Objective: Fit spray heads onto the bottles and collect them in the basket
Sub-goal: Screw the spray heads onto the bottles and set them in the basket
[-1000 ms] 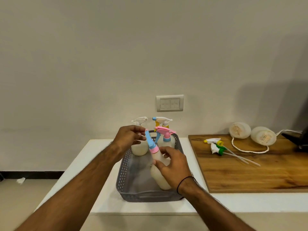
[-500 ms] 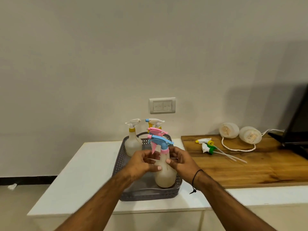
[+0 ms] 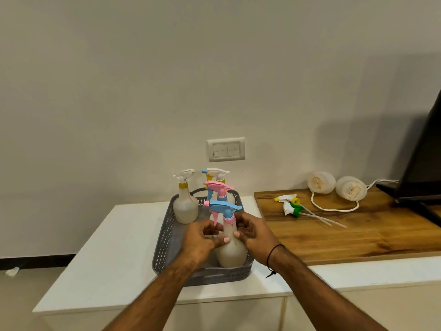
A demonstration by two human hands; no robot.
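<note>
Both hands are on the near bottle, which stands upright in the front right corner of the grey basket. Left hand wraps the shoulder/neck from the left, thumb laid across the front; right hand closes on the neck from the right, fingers pressed to the plastic just below the pink collar. So both are grasping the bottle, prob. one steadying while the other seats it or snugs the collar. The blue-and-pink spray head looks fully on, nozzle pointing left.

Three more finished bottles stand at the back of the basket: one w/ a white-and-yellow head at left, a pink-headed one mid, and another white head behind it, body mostly hidden. Packed toward the far end, which leaves the front free for newcomers.

Still to do, judging by the layout: two loose spray heads w/ dip tubes lie on the wooden board to the right, and two empty bottles lie on their sides near the wall beyond them. The basket sits on the white worktop, just beside the board, so the reach between supply and basket is short.
</note>
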